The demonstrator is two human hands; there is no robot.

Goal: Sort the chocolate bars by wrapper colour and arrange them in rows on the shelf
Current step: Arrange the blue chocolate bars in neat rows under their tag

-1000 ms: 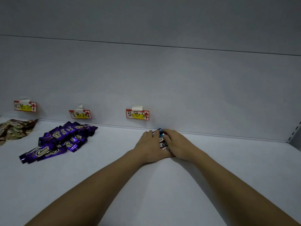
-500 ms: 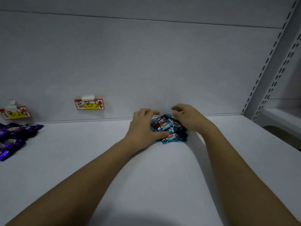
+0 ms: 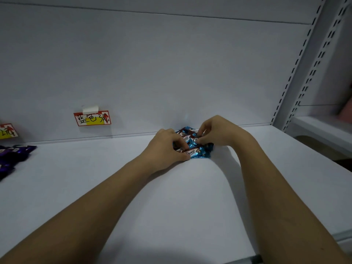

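Both hands, left hand [image 3: 165,144] and right hand [image 3: 217,133], fingers curled, grasping blue bars [image 3: 198,152].

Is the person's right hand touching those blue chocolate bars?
Touching: the head view shows the right hand pinching a wrapper in the blue chocolate bars.

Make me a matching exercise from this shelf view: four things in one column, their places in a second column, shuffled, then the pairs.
1. blue chocolate bars
2. purple chocolate bars
3. handwritten label
4. slotted upright

A. far left edge of the shelf
B. taped to the back panel
C. right side, rising beside the shelf
D. between the left hand and right hand

Pairs: 1-D, 2-A, 3-B, 4-C
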